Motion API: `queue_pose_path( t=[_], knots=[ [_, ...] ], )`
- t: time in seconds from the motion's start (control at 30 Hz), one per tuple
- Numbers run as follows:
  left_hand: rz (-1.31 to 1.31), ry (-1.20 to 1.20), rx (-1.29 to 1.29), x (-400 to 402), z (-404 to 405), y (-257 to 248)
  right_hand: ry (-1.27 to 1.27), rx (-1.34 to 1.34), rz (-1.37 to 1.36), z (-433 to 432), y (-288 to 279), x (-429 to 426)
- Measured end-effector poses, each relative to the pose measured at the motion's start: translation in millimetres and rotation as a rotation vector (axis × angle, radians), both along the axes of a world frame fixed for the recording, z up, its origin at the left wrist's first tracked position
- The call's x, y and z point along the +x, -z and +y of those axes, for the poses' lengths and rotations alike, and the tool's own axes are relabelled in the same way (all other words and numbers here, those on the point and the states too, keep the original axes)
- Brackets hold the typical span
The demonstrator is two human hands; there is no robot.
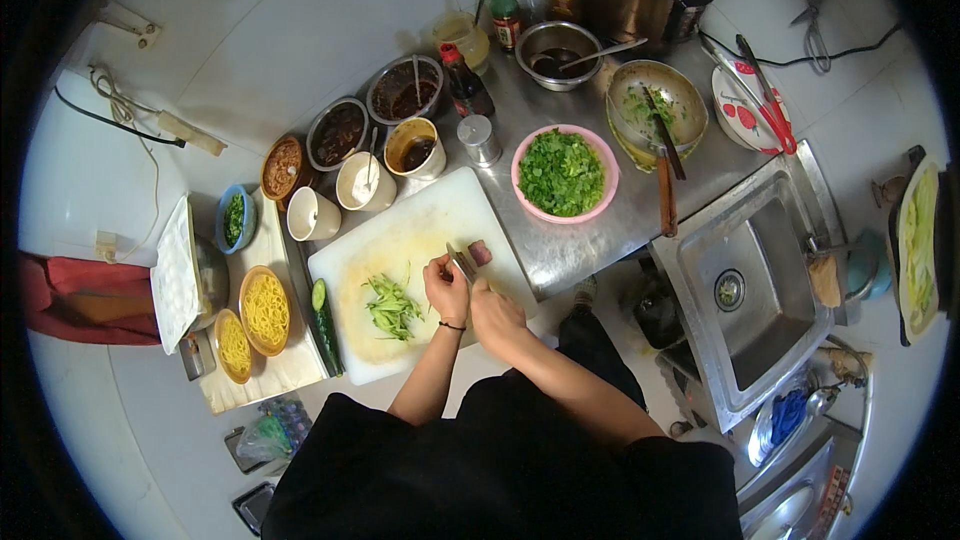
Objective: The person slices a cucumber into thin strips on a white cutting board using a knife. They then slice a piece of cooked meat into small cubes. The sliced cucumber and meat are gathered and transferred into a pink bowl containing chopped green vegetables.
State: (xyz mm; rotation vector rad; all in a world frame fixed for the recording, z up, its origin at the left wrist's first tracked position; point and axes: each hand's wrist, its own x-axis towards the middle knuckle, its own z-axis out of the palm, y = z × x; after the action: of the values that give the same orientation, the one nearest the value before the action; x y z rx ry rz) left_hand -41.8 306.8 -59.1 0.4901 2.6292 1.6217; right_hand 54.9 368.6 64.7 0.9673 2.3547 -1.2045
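My right hand (496,315) grips a kitchen knife (463,263), its blade upright over the right half of a white cutting board (442,202). Close against the blade is my left hand (447,291), fingers curled over something dark that is mostly hidden. Just right of the knife lies a small chunk of reddish-brown meat (480,252). Shredded cucumber (394,307) forms a loose heap on the board, left of my hands. Along the board's left edge rests a partly cut cucumber (325,326).
Two bowls of yellow noodles (265,310) stand at left. Behind the board are cups and bowls of sauces (405,90). A pink bowl (613,195) of chopped greens and a wooden-handled pan (694,101) stand at right, beside a steel sink (780,345).
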Motion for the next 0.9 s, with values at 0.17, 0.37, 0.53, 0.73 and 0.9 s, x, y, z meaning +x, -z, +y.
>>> queue_pose_path(
  t=[0.17, 0.37, 0.53, 0.73, 0.9],
  knots=[
    [-0.012, 0.018, 0.020, 1.5, -1.2, 2.2, 0.039, 0.004, -0.038, -0.2, -4.5, -2.3],
    [-0.030, 0.028, 0.004, 0.2, -0.8, -1.4, 0.051, 0.037, 0.006, -2.3, 27.7, -14.8],
    [0.011, 0.016, 0.016, -2.3, -3.1, 2.3, 0.030, 0.065, 0.014, -5.1, 31.8, -8.0],
    [0.034, 0.008, 0.012, 0.2, 0.3, -2.7, -0.004, 0.082, 0.034, 6.2, 26.8, 23.2],
    [0.005, 0.000, 0.037, 1.6, 0.4, -2.4, -0.029, 0.149, 0.036, -1.2, 10.3, 23.7]
  ],
)
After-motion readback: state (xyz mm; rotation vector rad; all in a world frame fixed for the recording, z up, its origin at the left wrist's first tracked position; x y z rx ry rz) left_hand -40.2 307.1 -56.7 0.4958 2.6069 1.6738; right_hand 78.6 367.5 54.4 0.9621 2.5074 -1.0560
